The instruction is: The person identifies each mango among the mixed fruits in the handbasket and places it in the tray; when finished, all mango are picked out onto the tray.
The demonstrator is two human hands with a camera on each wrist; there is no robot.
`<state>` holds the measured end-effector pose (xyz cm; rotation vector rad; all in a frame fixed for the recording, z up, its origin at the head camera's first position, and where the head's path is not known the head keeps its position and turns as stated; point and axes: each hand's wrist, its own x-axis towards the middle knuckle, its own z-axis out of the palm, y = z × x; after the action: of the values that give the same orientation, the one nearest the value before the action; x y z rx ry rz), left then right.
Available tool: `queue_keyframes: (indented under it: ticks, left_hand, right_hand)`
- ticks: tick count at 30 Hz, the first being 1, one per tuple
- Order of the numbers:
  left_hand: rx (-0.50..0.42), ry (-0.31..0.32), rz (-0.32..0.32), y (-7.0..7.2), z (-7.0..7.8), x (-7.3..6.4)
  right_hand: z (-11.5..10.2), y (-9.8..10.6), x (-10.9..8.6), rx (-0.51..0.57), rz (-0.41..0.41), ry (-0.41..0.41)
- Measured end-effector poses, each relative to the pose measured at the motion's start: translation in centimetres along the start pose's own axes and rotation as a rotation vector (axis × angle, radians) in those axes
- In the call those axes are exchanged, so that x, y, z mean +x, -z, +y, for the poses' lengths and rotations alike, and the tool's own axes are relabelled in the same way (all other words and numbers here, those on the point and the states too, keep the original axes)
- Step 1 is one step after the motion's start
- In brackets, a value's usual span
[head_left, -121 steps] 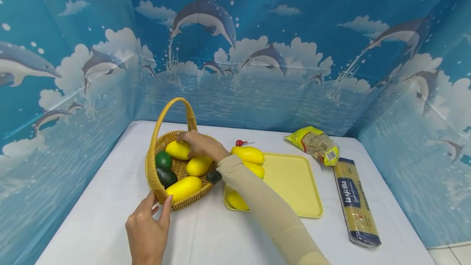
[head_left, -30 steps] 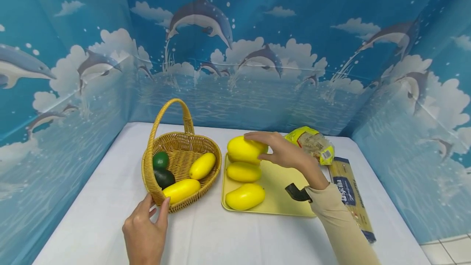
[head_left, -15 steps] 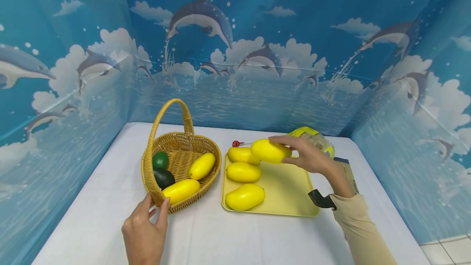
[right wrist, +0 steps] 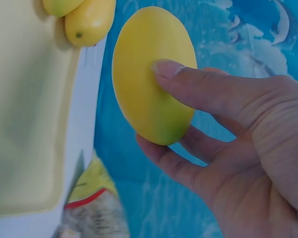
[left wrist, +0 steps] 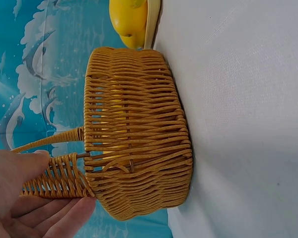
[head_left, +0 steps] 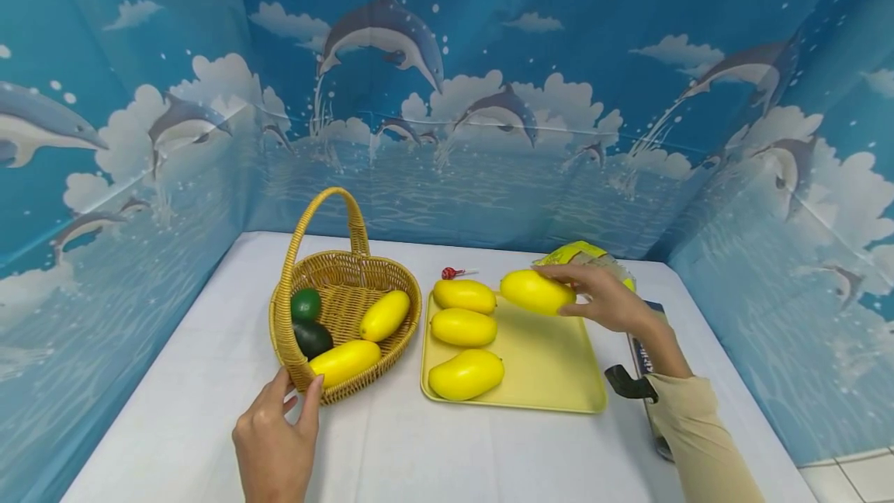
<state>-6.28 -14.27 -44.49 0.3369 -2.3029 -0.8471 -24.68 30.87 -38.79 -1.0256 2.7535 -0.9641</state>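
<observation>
My right hand (head_left: 604, 297) grips a yellow mango (right wrist: 151, 74) between thumb and fingers, over the far right part of the yellow tray (head_left: 552, 371). Three more mangoes lie in a column along the tray's left side, the nearest one (head_left: 466, 374) by the front edge. At the left, my left hand (head_left: 275, 429) pinches the base of the handle of a wicker basket (left wrist: 134, 124). Inside the basket are two yellow mangoes, one of them (head_left: 385, 316) by the right wall, and two dark green fruits, the larger one (head_left: 312, 338) shaped like an avocado.
A red lollipop (head_left: 452, 273) lies behind the tray. At the back right is a yellow plastic bag (head_left: 580, 251), partly behind the right hand. A long pack of spaghetti (head_left: 656, 425) lies right of the tray, mostly covered by the right forearm. Printed dolphin curtains enclose the table (head_left: 391, 449).
The right hand took a mango from the back of the basket, carried it over the tray and shifted it rightward past the tray's mangoes. The left hand keeps its hold on the basket handle.
</observation>
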Motion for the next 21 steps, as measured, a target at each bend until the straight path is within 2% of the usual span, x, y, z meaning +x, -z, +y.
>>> queue_keyframes:
  ticks: [8,15,21]
  left_hand:
    - [0.005,0.010,-0.002,0.0,0.1,0.0]
    - [0.001,0.000,0.008,0.1,0.0,0.0]
    - [0.008,0.012,-0.003,0.1,0.0,0.0]
  right_hand:
    - [2.2,-0.5,-0.4,0.048,-0.017,-0.084]
    - [3.6,-1.1,0.0,0.070,-0.060,-0.112]
    - [4.8,-1.5,0.3,0.135,-0.092,-0.116]
